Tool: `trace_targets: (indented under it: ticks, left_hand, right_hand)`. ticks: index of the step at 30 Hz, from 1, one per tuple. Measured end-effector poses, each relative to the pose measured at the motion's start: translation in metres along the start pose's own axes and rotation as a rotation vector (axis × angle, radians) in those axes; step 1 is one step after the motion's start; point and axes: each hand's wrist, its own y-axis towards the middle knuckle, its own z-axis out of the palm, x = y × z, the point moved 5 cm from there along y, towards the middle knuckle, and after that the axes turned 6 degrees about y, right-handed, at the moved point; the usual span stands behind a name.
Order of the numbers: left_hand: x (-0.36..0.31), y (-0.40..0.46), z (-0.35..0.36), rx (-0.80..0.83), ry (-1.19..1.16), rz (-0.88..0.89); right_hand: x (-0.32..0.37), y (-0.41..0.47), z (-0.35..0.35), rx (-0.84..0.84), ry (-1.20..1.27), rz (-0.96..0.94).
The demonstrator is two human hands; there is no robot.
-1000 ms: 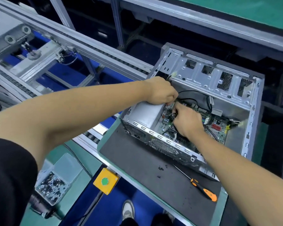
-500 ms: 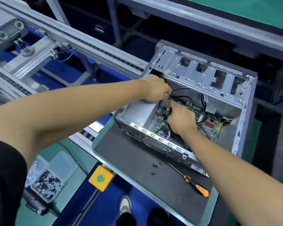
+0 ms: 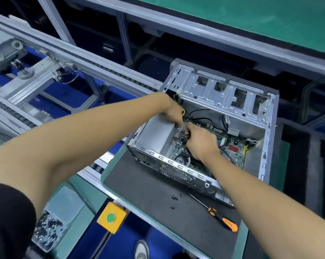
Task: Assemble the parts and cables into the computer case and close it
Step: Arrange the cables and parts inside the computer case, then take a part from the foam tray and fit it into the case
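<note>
Both hands down inside the open computer case [image 3: 232,94], fingertips meeting over the motherboard [image 3: 231,144] beside the grey power supply [image 3: 154,135]. Right hand [image 3: 201,141] curled, pinching a small cable end; left hand [image 3: 173,114] now tipped lower than a second ago, fingers bent, contents not discernible. Case lying open-side up on the black mat [image 3: 148,191]. Screwdriver [image 3: 217,217] and loose screws [image 3: 175,198] unmoved on the mat.

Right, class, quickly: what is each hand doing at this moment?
Left hand: fingers curled down inside the computer case; what they pinch cannot be told.
Right hand: curled on something small; hidden.
</note>
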Motion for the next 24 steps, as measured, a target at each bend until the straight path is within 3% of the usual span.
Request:
trace_targets:
  ticks: [2, 8, 10, 13, 17, 21, 24]
  left_hand:
    - [0.001, -0.001, 0.002, -0.072, 0.019, -0.022]
    - [-0.002, -0.019, 0.007, -0.577, 0.042, 0.085]
    - [-0.001, -0.022, 0.007, -0.613, 0.030, 0.073]
    - [-0.002, -0.021, 0.009, -0.585, 0.068, -0.007]
    - [-0.006, -0.027, 0.012, -0.596, 0.125, -0.080]
    - [-0.044, -0.044, -0.016, -0.848, 0.124, 0.086]
    - [-0.106, -0.058, -0.048, -0.866, -0.002, 0.230]
  right_hand:
    - [0.000, 0.001, 0.000, 0.004, -0.003, 0.003]
    - [0.001, 0.002, -0.010, 0.207, 0.043, 0.045]
    - [-0.001, -0.003, -0.024, 0.247, 0.243, 0.110]
    - [-0.004, -0.016, -0.068, 0.130, 0.527, 0.239]
    - [-0.013, -0.052, -0.129, 0.005, 0.643, 0.313]
    - [-0.041, -0.108, -0.169, -0.055, 0.600, 0.363]
    - [-0.070, -0.155, -0.191, -0.098, 0.595, 0.446]
